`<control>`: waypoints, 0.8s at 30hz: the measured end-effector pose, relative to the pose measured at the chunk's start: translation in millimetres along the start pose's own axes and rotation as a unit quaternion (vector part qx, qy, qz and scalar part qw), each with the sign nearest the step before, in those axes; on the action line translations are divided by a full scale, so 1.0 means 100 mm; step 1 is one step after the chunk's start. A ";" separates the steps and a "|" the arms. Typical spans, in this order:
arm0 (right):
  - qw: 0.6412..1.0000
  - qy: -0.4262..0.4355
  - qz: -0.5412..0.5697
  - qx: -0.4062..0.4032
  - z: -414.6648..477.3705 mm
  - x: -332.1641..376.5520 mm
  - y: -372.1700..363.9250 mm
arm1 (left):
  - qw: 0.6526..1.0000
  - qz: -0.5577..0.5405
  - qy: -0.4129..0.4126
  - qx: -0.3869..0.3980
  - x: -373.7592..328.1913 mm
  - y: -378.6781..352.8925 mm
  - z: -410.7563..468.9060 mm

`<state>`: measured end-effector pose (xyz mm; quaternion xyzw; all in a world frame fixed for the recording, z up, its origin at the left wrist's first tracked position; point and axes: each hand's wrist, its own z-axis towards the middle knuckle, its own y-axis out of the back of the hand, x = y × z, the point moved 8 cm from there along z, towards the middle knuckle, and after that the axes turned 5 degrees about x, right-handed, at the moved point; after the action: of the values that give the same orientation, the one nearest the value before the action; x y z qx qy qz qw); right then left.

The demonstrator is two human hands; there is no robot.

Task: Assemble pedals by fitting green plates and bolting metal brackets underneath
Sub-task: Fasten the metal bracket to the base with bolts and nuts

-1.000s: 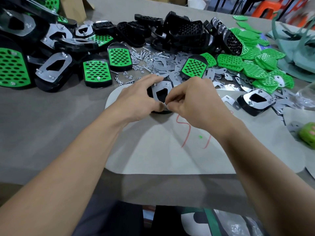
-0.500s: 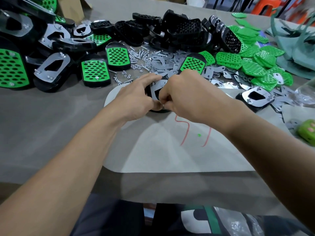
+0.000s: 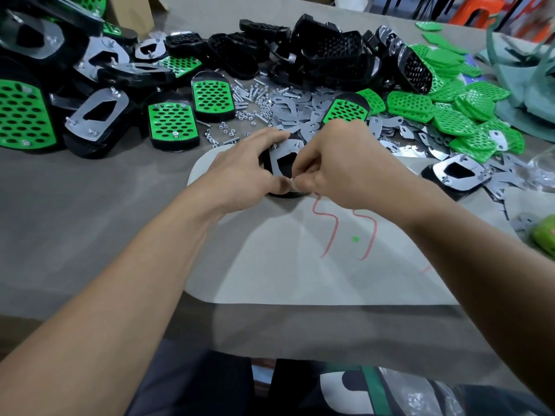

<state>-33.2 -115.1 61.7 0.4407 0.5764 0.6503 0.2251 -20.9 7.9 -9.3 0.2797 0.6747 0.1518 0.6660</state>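
The fingertips [image 3: 298,181] of the right hand [image 3: 342,166] are pinched shut on a small fastener at the near edge of the metal bracket [image 3: 285,151]; it is too small and too hidden to name, though a nut seems likely. The left hand [image 3: 240,172] grips the black pedal [image 3: 280,193] that lies underside up beneath the bracket, thumb at its near edge beside the right fingertips and fingers curled over its far left rim. Half a second ago the right hand lay rolled over the bracket and hid it; now the wrist has turned back and the bracket's dark cut-out shows again, as it did a second ago. That to-and-fro reads as a fastener being twisted down, so the bracket is probably seated and partly bolted. Just beyond the pedal lie loose nuts and bolts [image 3: 249,106] and spare brackets [image 3: 292,112]; farther right of it sits the heap of green plates [image 3: 450,115], and to its left the finished pedals [image 3: 171,124].
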 end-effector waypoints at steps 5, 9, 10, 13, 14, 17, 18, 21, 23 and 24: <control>0.999 0.025 -0.019 -0.009 -0.02 0.03 -0.02 | 1.000 0.000 -0.004 0.010 -0.01 -0.01 0.00; 0.992 0.059 -0.114 0.004 -0.05 0.11 -0.09 | 1.000 -0.001 -0.009 0.012 -0.02 -0.01 0.00; 0.989 0.064 -0.137 0.002 -0.06 0.13 -0.11 | 1.000 -0.001 -0.010 0.012 -0.02 -0.01 -0.01; 0.981 0.074 -0.180 -0.010 -0.08 0.16 -0.16 | 1.000 0.002 -0.007 0.012 -0.01 -0.01 0.00; 0.979 0.072 -0.189 -0.019 -0.08 0.16 -0.17 | 1.000 0.003 -0.005 0.011 -0.01 -0.01 0.00; 0.971 0.046 -0.226 -0.058 -0.11 0.16 -0.20 | 1.000 -0.002 0.000 0.008 0.01 0.00 0.02; 0.968 0.033 -0.237 -0.071 -0.12 0.16 -0.20 | 1.000 -0.005 0.001 0.007 0.02 0.00 0.02; 0.963 -0.008 -0.249 -0.099 -0.16 0.18 -0.18 | 1.000 -0.012 0.002 0.009 0.05 -0.01 0.03; 0.961 -0.017 -0.256 -0.108 -0.18 0.20 -0.16 | 1.000 -0.011 -0.002 0.008 0.05 -0.01 0.03; 0.959 -0.012 -0.260 -0.109 -0.18 0.22 -0.16 | 1.000 -0.009 -0.002 0.006 0.05 -0.01 0.03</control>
<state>-62.5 -103.5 54.3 0.2562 0.5943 0.6226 0.4399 -17.9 9.3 -13.8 0.2781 0.6768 0.1412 0.6668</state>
